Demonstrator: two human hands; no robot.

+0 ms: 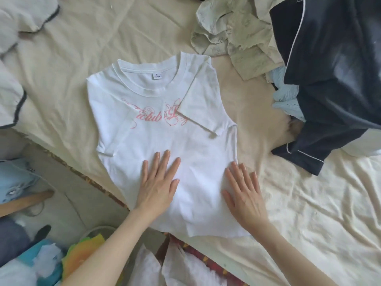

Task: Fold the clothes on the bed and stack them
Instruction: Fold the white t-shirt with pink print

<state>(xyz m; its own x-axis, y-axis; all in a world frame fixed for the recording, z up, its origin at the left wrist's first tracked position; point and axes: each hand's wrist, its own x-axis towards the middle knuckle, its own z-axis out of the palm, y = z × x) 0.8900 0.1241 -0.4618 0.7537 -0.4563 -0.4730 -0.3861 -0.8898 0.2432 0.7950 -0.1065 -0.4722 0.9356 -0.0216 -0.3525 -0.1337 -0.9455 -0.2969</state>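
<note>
The white T-shirt [156, 129] lies flat, print up, on the cream bedsheet [309, 213], its right sleeve folded inward. The left hand [158, 186] and right hand [245, 195] press its lower half, fingers straight and spread. The navy garment [334, 79] lies beyond the shirt's right edge.

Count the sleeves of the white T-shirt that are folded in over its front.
1. The right-hand sleeve lies folded across the white T-shirt with pink print, covering part of the lettering. The left-hand sleeve is tucked out of view, probably underneath.
</note>
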